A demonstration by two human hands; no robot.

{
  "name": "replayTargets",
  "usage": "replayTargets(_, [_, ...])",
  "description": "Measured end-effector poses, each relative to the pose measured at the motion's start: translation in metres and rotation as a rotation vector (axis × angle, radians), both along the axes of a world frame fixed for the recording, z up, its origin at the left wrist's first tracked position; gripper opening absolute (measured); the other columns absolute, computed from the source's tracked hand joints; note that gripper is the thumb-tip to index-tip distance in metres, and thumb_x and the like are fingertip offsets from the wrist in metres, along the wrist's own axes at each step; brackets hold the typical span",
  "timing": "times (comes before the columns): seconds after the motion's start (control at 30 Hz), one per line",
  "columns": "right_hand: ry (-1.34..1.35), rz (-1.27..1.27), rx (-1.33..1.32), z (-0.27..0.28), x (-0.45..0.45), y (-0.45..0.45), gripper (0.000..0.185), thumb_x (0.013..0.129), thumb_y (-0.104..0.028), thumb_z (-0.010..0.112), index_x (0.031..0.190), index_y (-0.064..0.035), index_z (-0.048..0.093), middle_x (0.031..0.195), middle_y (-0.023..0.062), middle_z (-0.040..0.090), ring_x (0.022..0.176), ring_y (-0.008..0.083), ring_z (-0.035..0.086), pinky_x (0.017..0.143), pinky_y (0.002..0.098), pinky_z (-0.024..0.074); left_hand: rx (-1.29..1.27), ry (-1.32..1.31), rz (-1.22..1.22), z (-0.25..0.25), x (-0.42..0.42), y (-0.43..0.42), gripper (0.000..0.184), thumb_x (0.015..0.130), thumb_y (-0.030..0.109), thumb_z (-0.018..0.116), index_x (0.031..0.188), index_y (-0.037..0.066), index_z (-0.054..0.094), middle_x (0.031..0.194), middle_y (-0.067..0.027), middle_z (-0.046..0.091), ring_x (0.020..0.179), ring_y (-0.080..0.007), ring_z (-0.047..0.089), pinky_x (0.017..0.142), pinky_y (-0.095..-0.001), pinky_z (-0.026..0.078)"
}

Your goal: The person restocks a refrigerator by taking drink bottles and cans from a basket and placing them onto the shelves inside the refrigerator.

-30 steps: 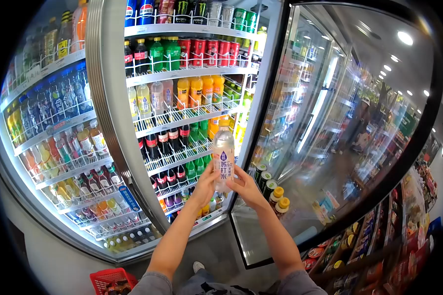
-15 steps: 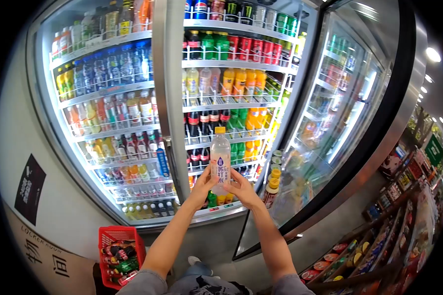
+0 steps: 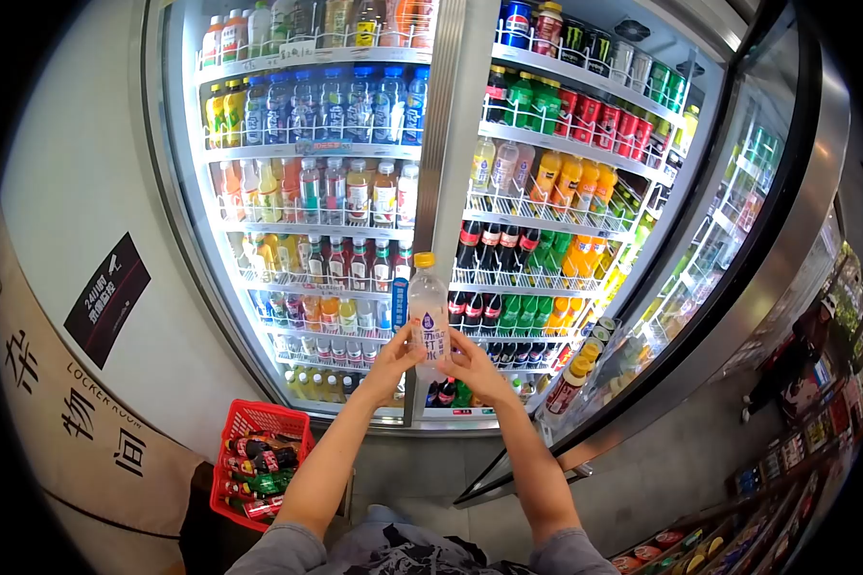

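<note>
A clear bottle with a yellow cap and a white-and-purple label stands upright between my hands, in front of the fridge. My left hand grips its lower left side, thumb against the label. On the opposite side, my right hand holds the lower right of the same bottle with its fingers bent round it. Behind the bottle, the fridge's right section is open, with cola bottles and green bottles on its lower shelves.
The fridge door swings out on the right. A red basket of drink bottles and cans is at lower left. Snack shelves line the lower right, and a person stands at the far right. A dark sign hangs on the left wall.
My view has turned to the left, so the fridge and basket appear further right. Both hands keep hold of the bottle, which stays at nearly the same place before me.
</note>
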State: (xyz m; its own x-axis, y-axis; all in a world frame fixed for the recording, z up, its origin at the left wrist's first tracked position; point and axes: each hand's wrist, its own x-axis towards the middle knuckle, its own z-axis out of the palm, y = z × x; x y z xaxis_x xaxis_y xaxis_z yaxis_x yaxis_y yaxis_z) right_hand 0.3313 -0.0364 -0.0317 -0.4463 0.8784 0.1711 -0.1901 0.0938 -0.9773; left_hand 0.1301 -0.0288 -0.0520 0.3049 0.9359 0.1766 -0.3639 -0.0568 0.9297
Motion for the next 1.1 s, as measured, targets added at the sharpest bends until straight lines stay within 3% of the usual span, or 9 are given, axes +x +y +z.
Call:
replayTargets(0.37, [-0.022, -0.005, -0.005, -0.01, -0.045, 0.041, 0.075, 0.086, -0.009, 0.072, 0.147, -0.0003, 0.03, 0.136, 0.0127, 0.047, 0.118, 0.0197, 0.056, 0.095, 0.0313, 0.0477, -0.089, 0.002, 0.005, -0.006, -0.042, 0.033, 0.067, 0.094, 0.018, 0.064, 0.151, 0.007, 0.031, 0.134, -0.0068, 0.052, 0.118, -0.0152, 0.051, 0.102, -0.0339, 0.039])
replayTargets(0.43, [-0.047, -0.015, -0.025, -0.01, -0.058, 0.048, 0.076, 0.086, -0.011, 0.073, 0.148, -0.0008, 0.029, 0.136, 0.0133, 0.048, 0.116, 0.0197, 0.057, 0.095, 0.0314, 0.0481, -0.08, -0.01, 0.028, -0.014, -0.053, 0.044, 0.066, 0.093, 0.019, 0.065, 0.15, 0.006, 0.033, 0.128, -0.0058, 0.056, 0.115, -0.0142, 0.052, 0.099, -0.0319, 0.04])
replayTargets(0.63, [-0.048, -0.011, -0.013, -0.041, -0.094, 0.083, 0.079, 0.085, -0.013, 0.075, 0.148, -0.0028, 0.029, 0.136, 0.0091, 0.049, 0.124, 0.0195, 0.048, 0.1, 0.0328, 0.0436, -0.1, -0.016, 0.058, -0.028, -0.086, 0.069, 0.066, 0.091, 0.016, 0.067, 0.147, 0.004, 0.036, 0.123, -0.0047, 0.059, 0.109, -0.0122, 0.055, 0.097, -0.0287, 0.042])
replayTargets(1.1, [-0.177, 0.107, -0.026, -0.028, -0.165, 0.148, 0.079, 0.078, -0.013, 0.079, 0.142, 0.0018, 0.037, 0.127, 0.0129, 0.056, 0.112, 0.0199, 0.056, 0.093, 0.0329, 0.0481, -0.099, -0.072, 0.166, -0.049, -0.152, 0.1, 0.069, 0.091, 0.014, 0.067, 0.15, 0.005, 0.031, 0.129, -0.007, 0.055, 0.111, -0.0142, 0.054, 0.097, -0.0305, 0.042])
